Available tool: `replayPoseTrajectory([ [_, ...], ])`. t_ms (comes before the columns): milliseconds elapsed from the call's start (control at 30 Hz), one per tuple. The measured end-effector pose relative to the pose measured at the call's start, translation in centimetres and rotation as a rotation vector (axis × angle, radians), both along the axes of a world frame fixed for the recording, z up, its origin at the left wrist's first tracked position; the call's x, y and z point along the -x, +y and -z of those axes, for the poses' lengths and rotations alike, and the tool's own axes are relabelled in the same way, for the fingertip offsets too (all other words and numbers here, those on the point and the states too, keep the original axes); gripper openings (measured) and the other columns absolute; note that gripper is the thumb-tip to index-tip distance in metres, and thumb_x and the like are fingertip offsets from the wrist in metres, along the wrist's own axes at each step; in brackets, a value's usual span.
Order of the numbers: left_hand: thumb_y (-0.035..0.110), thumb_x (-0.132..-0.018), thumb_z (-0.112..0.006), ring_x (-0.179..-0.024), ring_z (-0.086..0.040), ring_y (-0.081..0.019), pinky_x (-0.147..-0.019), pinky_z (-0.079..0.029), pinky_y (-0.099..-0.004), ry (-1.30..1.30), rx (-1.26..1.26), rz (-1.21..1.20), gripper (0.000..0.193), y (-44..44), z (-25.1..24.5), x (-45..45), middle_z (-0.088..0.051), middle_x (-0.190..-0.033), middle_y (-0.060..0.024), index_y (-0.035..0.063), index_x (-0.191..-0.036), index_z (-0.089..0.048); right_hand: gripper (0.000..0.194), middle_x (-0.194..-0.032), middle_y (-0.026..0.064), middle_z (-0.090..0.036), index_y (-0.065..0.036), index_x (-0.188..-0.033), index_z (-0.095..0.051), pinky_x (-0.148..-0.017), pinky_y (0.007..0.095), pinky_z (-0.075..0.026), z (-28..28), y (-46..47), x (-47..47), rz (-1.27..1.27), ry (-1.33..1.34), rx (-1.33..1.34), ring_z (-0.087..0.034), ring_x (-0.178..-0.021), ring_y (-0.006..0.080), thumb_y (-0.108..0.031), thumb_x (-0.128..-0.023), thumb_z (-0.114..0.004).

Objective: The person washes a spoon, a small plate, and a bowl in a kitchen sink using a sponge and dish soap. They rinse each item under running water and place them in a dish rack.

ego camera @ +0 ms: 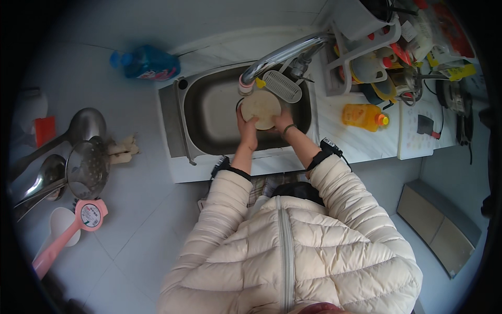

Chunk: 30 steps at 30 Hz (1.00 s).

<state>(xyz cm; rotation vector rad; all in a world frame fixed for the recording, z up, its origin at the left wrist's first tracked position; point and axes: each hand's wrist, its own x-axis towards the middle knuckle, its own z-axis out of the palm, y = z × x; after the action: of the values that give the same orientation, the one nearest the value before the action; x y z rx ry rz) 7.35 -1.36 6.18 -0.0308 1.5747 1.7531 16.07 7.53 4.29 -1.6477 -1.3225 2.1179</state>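
Observation:
Both hands grip a round cream-coloured dish [262,108], which has a darker rim and faint brownish marks; whether it is a plate or a shallow bowl I cannot tell. My left hand [247,128] holds its lower left edge, thumb on the upper face. On the right edge is my right hand [283,120], its fingers mostly hidden beneath. The dish is over a stainless steel sink [211,114], just below the pink-tipped spout of a chrome faucet [284,55]. Behind the dish, a light-coloured slotted drain rack [283,86] sits by the sink's back right corner.
A blue detergent bottle [151,64] stands behind the sink at left. Right of the basin lies an orange bottle [364,117], near a white storage rack [339,74] with bottles and a cutting board [416,133]. Ladles, a strainer [88,169] and a pink-handled brush [74,231] hang at left.

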Motion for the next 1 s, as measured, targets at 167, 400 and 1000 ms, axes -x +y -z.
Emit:
replayPoseTrajectory([
  [167,-0.004,-0.062,-0.049,-0.112,-0.045,-0.0247,-0.095,-0.034,-0.0296,-0.125,0.144,0.017,0.069,-1.2,1.4,-0.5,-0.049,-0.121,-0.0098,0.0051,-0.13,-0.041,0.055,-0.116,0.0205,-0.053,0.001,-0.126,-0.042,-0.067,0.0464,-0.059,0.4,-2.5,-0.7,0.202,0.087,0.317,-0.063,-0.089,0.0367,0.007,-0.073,-0.052],
  [400,0.006,-0.061,-0.05,-0.098,-0.05,-0.0234,-0.087,-0.039,-0.0295,-0.171,0.363,0.621,0.061,-1.3,-0.7,5.3,-0.055,-0.105,-0.0069,0.0039,-0.122,-0.051,0.049,-0.11,0.0156,-0.058,-0.007,-0.126,-0.045,-0.072,0.0446,-0.057,0.9,0.9,-2.0,-0.113,-0.06,0.271,-0.064,-0.09,0.0312,-0.006,-0.079,-0.057],
  [1000,-0.007,-0.076,-0.041,-0.107,-0.053,-0.0235,-0.092,-0.04,-0.0305,-0.144,0.202,-0.126,0.051,-2.6,3.0,-0.2,-0.055,-0.117,-0.0098,0.0028,-0.126,-0.046,0.048,-0.1,0.0127,-0.064,-0.001,-0.117,-0.053,-0.075,0.0305,-0.052,0.5,-1.5,-3.8,-0.122,-0.016,-0.151,-0.063,-0.087,0.0204,-0.025,-0.079,-0.07],
])
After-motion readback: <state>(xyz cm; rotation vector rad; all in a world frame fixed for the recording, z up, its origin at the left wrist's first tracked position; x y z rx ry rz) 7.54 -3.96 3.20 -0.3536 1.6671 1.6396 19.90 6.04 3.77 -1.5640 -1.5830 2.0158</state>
